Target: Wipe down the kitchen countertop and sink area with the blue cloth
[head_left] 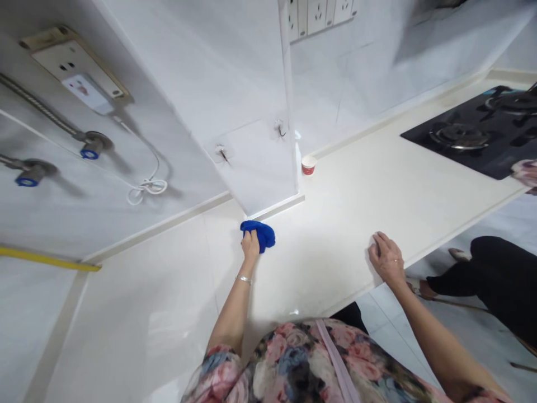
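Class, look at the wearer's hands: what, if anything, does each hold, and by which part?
The left hand holds the cloth, bunched up, by its near left part. The right hand holds nothing that shows.

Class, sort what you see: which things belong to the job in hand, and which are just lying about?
In the job:
- blue cloth, gripped by the left hand
- pale worktop, beneath the right hand

Just about:
- red-and-white cup
- black hob
- looped white cable
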A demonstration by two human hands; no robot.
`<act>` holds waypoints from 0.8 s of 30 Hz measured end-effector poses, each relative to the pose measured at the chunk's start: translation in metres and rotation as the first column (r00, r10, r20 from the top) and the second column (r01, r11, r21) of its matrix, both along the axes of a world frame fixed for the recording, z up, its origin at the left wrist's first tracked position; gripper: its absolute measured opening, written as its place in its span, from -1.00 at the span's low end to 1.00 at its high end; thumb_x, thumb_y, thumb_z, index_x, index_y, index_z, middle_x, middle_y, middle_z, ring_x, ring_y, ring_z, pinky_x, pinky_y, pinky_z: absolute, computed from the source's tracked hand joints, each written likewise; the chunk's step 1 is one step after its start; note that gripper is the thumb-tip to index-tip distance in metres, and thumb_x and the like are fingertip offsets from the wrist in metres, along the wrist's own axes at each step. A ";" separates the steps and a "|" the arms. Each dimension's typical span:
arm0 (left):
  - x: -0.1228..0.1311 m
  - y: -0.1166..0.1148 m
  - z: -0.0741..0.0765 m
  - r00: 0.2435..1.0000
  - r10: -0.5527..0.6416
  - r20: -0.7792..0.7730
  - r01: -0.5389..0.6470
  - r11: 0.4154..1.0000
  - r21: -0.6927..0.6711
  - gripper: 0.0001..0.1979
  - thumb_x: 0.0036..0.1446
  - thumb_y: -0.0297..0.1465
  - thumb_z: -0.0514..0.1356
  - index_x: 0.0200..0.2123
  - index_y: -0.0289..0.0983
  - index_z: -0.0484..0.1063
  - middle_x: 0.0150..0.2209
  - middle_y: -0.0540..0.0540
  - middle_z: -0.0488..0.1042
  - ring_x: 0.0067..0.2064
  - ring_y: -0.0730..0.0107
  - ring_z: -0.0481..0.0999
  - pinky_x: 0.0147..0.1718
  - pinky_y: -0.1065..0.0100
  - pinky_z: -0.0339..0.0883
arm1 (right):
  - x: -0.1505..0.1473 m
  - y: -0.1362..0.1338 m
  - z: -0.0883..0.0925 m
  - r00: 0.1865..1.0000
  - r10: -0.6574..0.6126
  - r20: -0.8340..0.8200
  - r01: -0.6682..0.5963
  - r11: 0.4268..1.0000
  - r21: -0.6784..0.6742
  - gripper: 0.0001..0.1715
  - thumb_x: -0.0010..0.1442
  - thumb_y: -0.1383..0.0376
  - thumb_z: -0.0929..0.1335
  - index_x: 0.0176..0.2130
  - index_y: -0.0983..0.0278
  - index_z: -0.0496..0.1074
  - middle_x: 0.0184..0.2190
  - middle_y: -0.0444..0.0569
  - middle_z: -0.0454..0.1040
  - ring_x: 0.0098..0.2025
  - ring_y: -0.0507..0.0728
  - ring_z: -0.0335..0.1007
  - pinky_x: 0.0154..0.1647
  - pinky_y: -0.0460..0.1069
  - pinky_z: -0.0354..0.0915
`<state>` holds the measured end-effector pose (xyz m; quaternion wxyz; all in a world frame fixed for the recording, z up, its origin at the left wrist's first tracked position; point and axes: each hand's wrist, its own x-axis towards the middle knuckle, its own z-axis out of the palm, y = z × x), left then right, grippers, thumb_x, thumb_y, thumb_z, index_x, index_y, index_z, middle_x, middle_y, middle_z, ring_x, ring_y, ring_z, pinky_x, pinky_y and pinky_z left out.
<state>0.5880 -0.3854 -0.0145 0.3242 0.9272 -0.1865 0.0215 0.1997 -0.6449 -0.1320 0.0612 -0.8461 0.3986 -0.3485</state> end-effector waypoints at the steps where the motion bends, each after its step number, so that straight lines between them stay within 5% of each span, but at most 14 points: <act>1: -0.001 0.001 0.003 1.000 0.009 0.001 -0.009 0.997 -0.074 -0.69 0.36 -0.29 0.00 -0.32 -0.23 0.48 -0.39 -0.17 0.59 -0.26 0.13 0.63 -0.22 0.22 0.50 | 0.000 -0.001 -0.001 1.000 0.011 0.007 -0.011 1.000 -0.013 -0.52 0.35 0.23 0.26 0.17 0.31 0.49 0.23 0.21 0.51 0.20 0.31 0.44 0.35 0.28 0.33; 7: 0.011 -0.018 0.030 0.972 0.210 0.102 -0.131 0.853 -0.506 -0.50 0.39 -0.23 -0.21 -0.37 -0.25 0.44 -0.37 -0.17 0.56 -0.28 0.20 0.58 -0.13 0.17 0.50 | -0.001 -0.001 -0.002 1.000 0.014 0.012 -0.013 1.000 -0.014 -0.52 0.36 0.22 0.27 0.18 0.28 0.50 0.23 0.20 0.51 0.19 0.33 0.48 0.34 0.31 0.35; 10: 0.032 -0.037 0.047 0.952 0.254 0.172 -0.106 0.797 -0.594 -0.47 0.40 -0.20 -0.21 -0.41 -0.24 0.44 -0.42 -0.15 0.52 -0.25 0.18 0.58 -0.02 0.10 0.48 | -0.002 0.001 0.001 1.000 -0.004 0.009 0.004 1.000 0.012 -0.52 0.37 0.20 0.27 0.18 0.27 0.50 0.26 0.18 0.50 0.20 0.34 0.47 0.35 0.31 0.34; 13: 0.063 -0.062 0.060 0.942 0.234 0.242 -0.046 0.801 -0.596 -0.55 0.34 -0.13 -0.01 -0.41 -0.26 0.50 -0.36 -0.22 0.57 -0.09 0.05 0.62 0.17 -0.03 0.40 | -0.003 0.002 0.003 1.000 -0.007 0.010 0.007 0.999 0.039 -0.53 0.37 0.20 0.29 0.18 0.25 0.51 0.26 0.17 0.51 0.21 0.34 0.47 0.34 0.31 0.35; 17: 0.102 -0.086 0.050 0.877 -0.055 0.477 0.202 0.943 -0.264 -0.54 0.24 -0.14 0.17 -0.04 -0.37 0.62 0.05 -0.45 0.62 0.33 -0.15 0.44 0.46 -0.17 -0.01 | -0.006 0.002 0.005 1.000 0.004 0.006 -0.004 0.997 0.076 -0.53 0.37 0.18 0.31 0.19 0.23 0.50 0.27 0.16 0.50 0.24 0.33 0.46 0.34 0.30 0.36; 19: 0.115 -0.086 0.032 0.794 -0.288 0.535 0.342 0.940 -0.002 -0.44 0.30 -0.18 0.12 0.22 -0.40 0.52 0.25 -0.46 0.51 0.44 -0.07 0.31 0.52 -0.09 -0.16 | -0.008 0.002 0.005 1.000 0.003 0.005 -0.003 0.995 0.098 -0.53 0.37 0.18 0.32 0.20 0.21 0.50 0.27 0.15 0.50 0.24 0.32 0.46 0.34 0.29 0.37; 24: 0.116 -0.068 -0.015 0.510 -0.756 0.410 0.657 0.650 0.381 -0.43 0.44 -0.36 -0.05 0.44 -0.28 0.29 0.37 -0.26 0.39 0.46 0.28 0.29 0.54 0.24 -0.18 | -0.011 0.002 0.008 1.000 -0.020 -0.004 0.020 0.991 0.129 -0.51 0.35 0.19 0.34 0.21 0.20 0.50 0.30 0.14 0.48 0.26 0.32 0.45 0.36 0.29 0.36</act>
